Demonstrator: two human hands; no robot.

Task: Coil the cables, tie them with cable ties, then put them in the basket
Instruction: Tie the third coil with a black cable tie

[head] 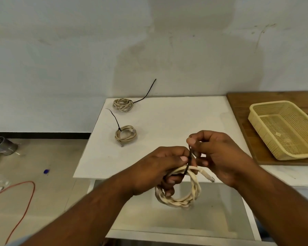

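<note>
Pretty soft, even indoor light, big faint shadow on the wall (167, 55), slight motion blur on the hands, wide-angle bending at edges.

Three coiled cables (178, 198) (125, 136) (123, 104), three black cable ties (189, 161) (115, 119) (147, 94), one yellow basket (256, 119), two hands (160, 167) (219, 157), one white table (167, 118) and one wooden board (238, 100) are counted.

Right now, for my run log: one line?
left hand grips cream coiled cable; right hand pinches black cable tie; two tied coils on white table; yellow mesh basket holds none
</note>
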